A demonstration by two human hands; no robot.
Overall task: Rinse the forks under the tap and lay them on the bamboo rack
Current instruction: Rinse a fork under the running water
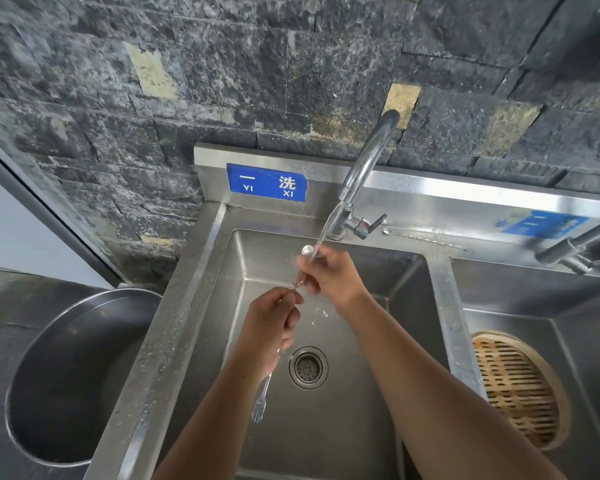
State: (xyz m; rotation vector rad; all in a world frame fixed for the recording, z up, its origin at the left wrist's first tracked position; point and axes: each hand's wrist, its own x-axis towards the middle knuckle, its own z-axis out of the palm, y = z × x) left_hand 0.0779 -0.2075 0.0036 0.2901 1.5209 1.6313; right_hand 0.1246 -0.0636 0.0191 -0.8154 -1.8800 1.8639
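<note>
Both hands work over the left sink (413,306) under the running tap (364,174). The right hand (329,275) is closed around the upper part of a thin utensil, its rounded end (307,250) poking out right in the stream; the left hand (274,323) pinches the lower end of that piece with thumb and fingers, and a fork (261,400) hangs from the same fist, tines down, near the drain (308,367). Whether the upper piece is a fork I cannot tell; it is blurred by water. The forks look slim, stiff metal, light, and surely slippery when wet, so a firm pinch mid-handle seems safest, keeping clear of the tines. The bamboo rack (520,386) lies in the right basin, well apart and bare as far as it shows.
</note>
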